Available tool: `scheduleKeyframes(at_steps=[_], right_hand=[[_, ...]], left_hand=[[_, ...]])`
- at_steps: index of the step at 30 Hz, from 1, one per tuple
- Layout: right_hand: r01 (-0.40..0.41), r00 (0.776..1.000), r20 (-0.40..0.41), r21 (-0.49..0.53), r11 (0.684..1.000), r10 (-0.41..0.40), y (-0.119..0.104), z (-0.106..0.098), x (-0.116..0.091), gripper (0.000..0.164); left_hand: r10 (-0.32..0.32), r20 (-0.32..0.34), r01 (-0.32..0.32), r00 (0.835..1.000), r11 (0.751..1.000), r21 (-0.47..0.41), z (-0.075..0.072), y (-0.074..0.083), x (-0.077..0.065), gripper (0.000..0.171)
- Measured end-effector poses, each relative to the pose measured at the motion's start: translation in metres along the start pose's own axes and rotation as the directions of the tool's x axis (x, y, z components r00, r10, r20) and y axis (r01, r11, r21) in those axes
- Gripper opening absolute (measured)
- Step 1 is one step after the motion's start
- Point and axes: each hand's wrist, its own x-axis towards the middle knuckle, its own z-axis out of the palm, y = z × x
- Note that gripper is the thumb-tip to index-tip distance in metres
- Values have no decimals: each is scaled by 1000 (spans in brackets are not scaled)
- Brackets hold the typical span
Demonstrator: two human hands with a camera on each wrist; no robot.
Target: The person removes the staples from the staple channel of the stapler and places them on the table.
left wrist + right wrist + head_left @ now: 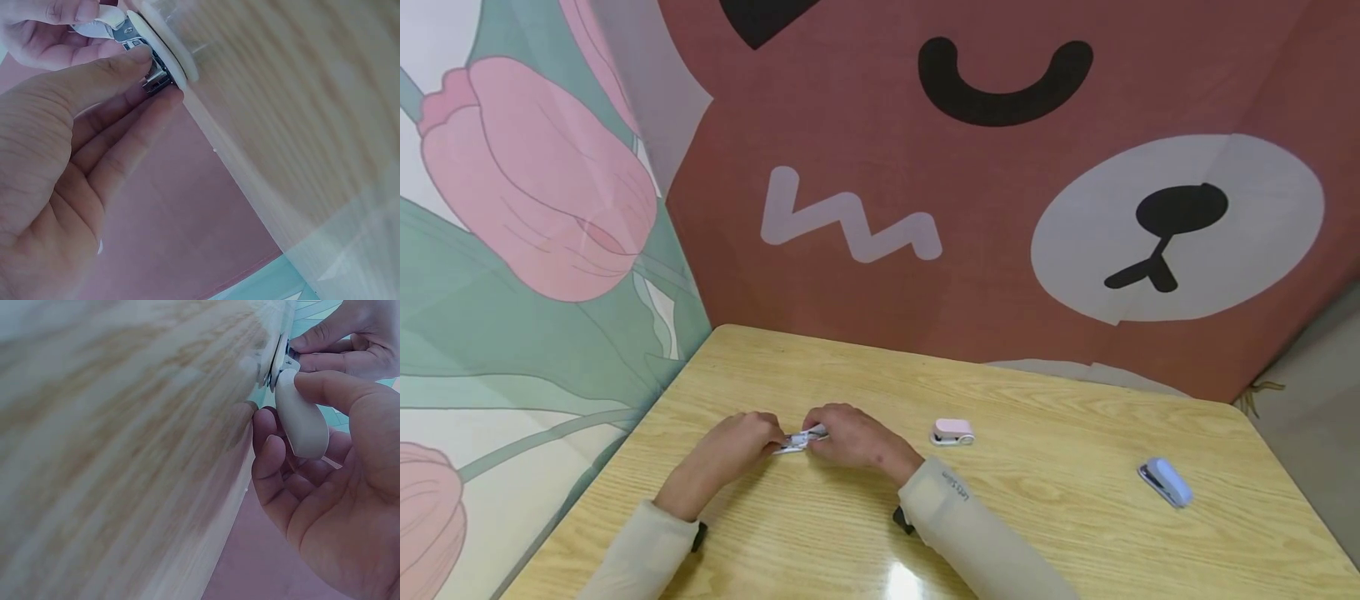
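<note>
White stapler (797, 440), folded open, low at bench's (1112, 550) left side. Left hand (741, 446) pinches it by the metal track (158, 80); right hand (853, 437) grips its cover (303, 419). Step looks like handling the open track; next move probably wants the base steady. Pink stapler (952, 431) to right; blue stapler (1167, 482) farther right, nearer.

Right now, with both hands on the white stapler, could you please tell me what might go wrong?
The left hand pinches the white stapler at its metal works, so a fingertip might get caught. The right hand holds the cover swung back, so pulling hard might strain the hinge. The pink stapler near the right sleeve might get nudged.
</note>
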Motion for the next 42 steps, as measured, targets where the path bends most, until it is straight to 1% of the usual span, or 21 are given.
scheduleKeyframes(at_steps=[6,12,18,21,30,34,38,42], right_hand=[[-8,1000,6,3,1000,8,0,-1,-1,22],[9,1000,7,2,1000,-9,2,-1,-1,22],[13,1000,6,-2,1000,-13,1,-1,-2,23],[12,1000,4,-2,1000,-12,2,-1,-2,22],[12,1000,1,-7,1000,-12,0,-1,-2,21],[3,1000,2,-6,1000,-3,0,0,-1,22],[1,1000,1,-14,1000,-1,0,0,-1,23],[-6,1000,1,-34,999,6,0,0,-1,23]], left_hand=[[0,10,0,1000,1000,-1,1,-2,1,11],[-4,-7,4,1000,1000,-3,2,-3,1,15],[-23,-1,23,1000,1000,-20,3,-3,0,16],[-19,-7,19,1000,999,-26,2,-3,-1,17],[5,-33,-3,999,998,63,-1,0,-3,18],[10,-30,-8,999,998,65,-2,0,-2,21],[2,-24,0,1000,999,50,-4,1,-3,22],[-1,-35,3,999,999,45,-4,2,-3,24]])
